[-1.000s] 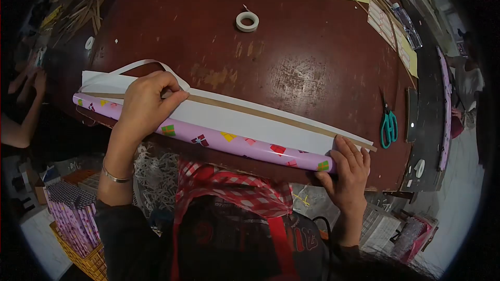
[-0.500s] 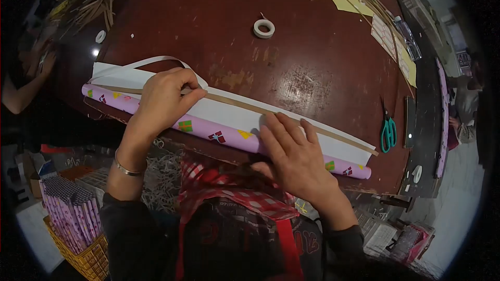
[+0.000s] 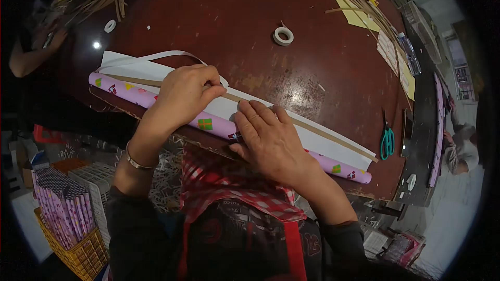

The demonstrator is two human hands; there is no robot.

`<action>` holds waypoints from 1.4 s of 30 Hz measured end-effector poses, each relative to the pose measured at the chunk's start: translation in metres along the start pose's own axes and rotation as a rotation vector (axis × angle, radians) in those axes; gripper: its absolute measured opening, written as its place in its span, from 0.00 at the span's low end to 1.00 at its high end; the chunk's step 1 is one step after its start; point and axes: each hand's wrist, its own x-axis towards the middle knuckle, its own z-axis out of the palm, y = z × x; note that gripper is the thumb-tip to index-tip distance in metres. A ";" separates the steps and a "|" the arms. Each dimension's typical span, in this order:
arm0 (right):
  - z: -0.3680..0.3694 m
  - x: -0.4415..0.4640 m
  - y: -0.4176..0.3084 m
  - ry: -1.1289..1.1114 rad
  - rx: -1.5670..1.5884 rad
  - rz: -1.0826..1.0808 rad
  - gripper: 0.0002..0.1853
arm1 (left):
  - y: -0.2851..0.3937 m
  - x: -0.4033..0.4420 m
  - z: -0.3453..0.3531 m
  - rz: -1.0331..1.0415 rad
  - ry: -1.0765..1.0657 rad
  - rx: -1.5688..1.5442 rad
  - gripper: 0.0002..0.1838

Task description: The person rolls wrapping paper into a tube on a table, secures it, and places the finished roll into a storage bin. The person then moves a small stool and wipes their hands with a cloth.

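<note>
Along the near edge of the bench [image 3: 208,26], slanting from just past 9 o'clock to just past 3, lies a lilac, gift-printed roll [image 3: 204,124]; a white sheet [image 3: 312,141] spreads on its 12 o'clock side, with a tan strip [image 3: 333,138] running down it. The left hand [image 3: 185,93] has thumb and forefinger pinched narrow on a white band [image 3: 174,53] that loops out toward 10 o'clock. The right hand [image 3: 268,143] lies palm down across the roll, fingers extended, tips by the strip. Good handling here seems to want a low, steady pull on the band — a jerk could skew the strip — and even pressure from the right palm, so the roll cannot turn. Green-handled scissors [image 3: 386,130] rest toward 3 o'clock, a tape ring [image 3: 284,43] toward 1.
</note>
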 end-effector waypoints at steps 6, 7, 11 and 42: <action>0.001 -0.001 0.000 0.037 -0.036 -0.009 0.28 | -0.005 -0.002 -0.003 0.034 -0.033 -0.187 0.08; 0.002 -0.002 0.000 0.038 -0.020 -0.002 0.28 | -0.005 -0.003 -0.003 0.051 -0.023 -0.237 0.07; 0.000 -0.001 0.001 0.030 -0.009 -0.004 0.27 | -0.002 -0.006 -0.004 0.049 -0.009 -0.338 0.06; -0.016 -0.056 0.015 0.064 -0.037 0.106 0.27 | 0.027 -0.002 -0.005 0.351 0.217 -0.080 0.05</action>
